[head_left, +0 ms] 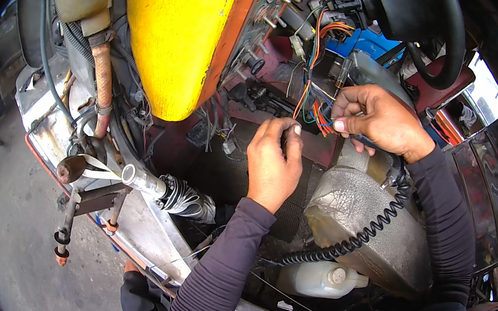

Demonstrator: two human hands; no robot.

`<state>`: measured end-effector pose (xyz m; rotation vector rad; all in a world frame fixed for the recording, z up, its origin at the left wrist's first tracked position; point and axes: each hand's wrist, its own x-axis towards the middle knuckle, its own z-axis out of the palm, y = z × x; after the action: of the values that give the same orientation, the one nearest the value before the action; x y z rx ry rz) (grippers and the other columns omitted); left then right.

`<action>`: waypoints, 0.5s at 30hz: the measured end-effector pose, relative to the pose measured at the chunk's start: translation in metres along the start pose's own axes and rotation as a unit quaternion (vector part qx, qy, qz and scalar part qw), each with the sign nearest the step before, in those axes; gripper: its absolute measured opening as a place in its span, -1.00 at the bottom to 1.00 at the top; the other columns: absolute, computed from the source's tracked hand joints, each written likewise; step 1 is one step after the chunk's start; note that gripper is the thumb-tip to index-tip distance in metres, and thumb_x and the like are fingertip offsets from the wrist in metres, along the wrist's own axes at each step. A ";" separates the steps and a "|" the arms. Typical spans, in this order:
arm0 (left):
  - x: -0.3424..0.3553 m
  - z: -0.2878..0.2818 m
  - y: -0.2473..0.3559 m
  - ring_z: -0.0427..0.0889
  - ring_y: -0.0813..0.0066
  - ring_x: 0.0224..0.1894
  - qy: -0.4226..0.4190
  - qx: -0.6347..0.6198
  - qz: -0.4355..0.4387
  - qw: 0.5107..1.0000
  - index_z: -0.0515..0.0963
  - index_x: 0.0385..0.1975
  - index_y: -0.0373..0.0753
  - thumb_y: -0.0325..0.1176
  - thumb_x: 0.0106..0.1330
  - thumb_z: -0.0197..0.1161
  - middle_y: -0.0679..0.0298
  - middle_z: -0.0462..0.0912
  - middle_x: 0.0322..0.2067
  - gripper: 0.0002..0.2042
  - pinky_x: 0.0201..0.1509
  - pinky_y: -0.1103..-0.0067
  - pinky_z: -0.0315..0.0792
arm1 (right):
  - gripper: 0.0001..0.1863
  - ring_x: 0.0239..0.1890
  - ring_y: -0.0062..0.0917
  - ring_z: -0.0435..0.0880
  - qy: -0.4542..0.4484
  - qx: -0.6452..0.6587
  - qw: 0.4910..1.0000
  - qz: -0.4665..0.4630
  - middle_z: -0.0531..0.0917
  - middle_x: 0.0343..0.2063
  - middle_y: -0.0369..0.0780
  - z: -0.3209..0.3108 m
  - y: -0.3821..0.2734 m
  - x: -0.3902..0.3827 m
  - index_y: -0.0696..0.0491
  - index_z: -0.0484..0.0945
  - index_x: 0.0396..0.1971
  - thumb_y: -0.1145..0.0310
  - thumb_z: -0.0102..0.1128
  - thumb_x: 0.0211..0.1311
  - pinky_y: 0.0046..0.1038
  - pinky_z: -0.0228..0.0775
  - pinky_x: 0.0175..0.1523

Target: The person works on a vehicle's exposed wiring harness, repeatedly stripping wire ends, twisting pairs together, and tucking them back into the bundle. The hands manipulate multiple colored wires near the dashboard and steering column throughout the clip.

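A bundle of thin coloured wires (311, 69) hangs from below the steering wheel. My left hand (275, 162) is closed in a pinch, and an orange wire (299, 106) runs down to its fingertips. To the right, my right hand (381, 122) pinches coloured wires (322, 120) between thumb and fingers. Orange, red, blue and green strands fan out beside that thumb. The exact strand in each pinch is partly hidden by the fingers. A white connector (297, 46) dangles higher on the bundle.
A yellow panel (175, 24) stands at upper left. The black steering wheel (451, 50) is at upper right. A black coiled cable (372, 227) passes over a worn grey cover (375, 205). Nearer me are a whitish jug (323, 280) and a plastic-wrapped metal tube (149, 183).
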<state>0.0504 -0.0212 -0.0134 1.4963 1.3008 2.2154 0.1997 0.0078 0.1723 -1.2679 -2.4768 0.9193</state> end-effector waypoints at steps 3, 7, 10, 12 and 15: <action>0.000 0.001 0.000 0.76 0.48 -0.36 -0.006 -0.018 -0.017 1.000 0.60 -0.15 -0.49 -0.47 0.54 0.22 0.15 0.65 -0.28 -0.84 -0.30 0.55 0.71 | -0.92 -0.62 -0.72 0.59 0.007 0.008 1.000 -0.001 0.65 -0.50 -0.31 0.000 0.002 0.000 0.16 0.59 -0.22 0.49 0.29 0.39 -0.63 0.36 -0.60; 0.000 0.000 -0.001 0.76 0.49 -0.36 -0.011 -0.023 -0.022 0.999 0.60 -0.14 -0.49 -0.48 0.55 0.21 0.17 0.65 -0.27 -0.85 -0.29 0.55 0.71 | -0.92 -0.63 -0.71 0.59 0.014 0.018 1.000 -0.004 0.66 -0.51 -0.31 0.001 0.004 0.000 0.16 0.60 -0.22 0.50 0.29 0.39 -0.63 0.36 -0.60; 0.000 0.001 0.001 0.71 0.30 -0.38 -0.002 -0.057 -0.062 0.996 0.61 -0.17 -0.42 -0.48 0.46 0.27 0.08 0.65 -0.33 -0.88 -0.27 0.40 0.59 | -0.91 -0.64 -0.69 0.57 0.010 0.024 0.999 -0.022 0.68 -0.50 -0.30 0.000 0.010 0.002 0.16 0.62 -0.22 0.47 0.29 0.37 -0.61 0.29 -0.67; 0.001 0.000 0.007 0.72 0.39 -0.38 -0.008 -0.086 -0.085 0.993 0.60 -0.16 -0.44 -0.49 0.48 0.25 0.10 0.64 -0.31 -0.88 -0.31 0.47 0.64 | -0.92 -0.64 -0.69 0.57 0.016 0.029 0.999 -0.024 0.68 -0.50 -0.30 0.000 0.014 0.002 0.17 0.62 -0.23 0.47 0.29 0.37 -0.60 0.29 -0.66; 0.002 -0.001 0.012 0.74 0.52 -0.35 -0.017 -0.106 -0.094 0.990 0.60 -0.13 -0.46 -0.48 0.55 0.20 0.17 0.66 -0.28 -0.86 -0.31 0.56 0.71 | -0.91 -0.63 -0.70 0.57 0.028 0.043 0.998 -0.040 0.68 -0.49 -0.30 0.002 0.021 0.001 0.17 0.61 -0.21 0.47 0.28 0.39 -0.60 0.30 -0.66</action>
<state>0.0526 -0.0274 -0.0037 1.2751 1.1048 2.1216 0.2119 0.0164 0.1575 -1.1433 -2.3979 0.9469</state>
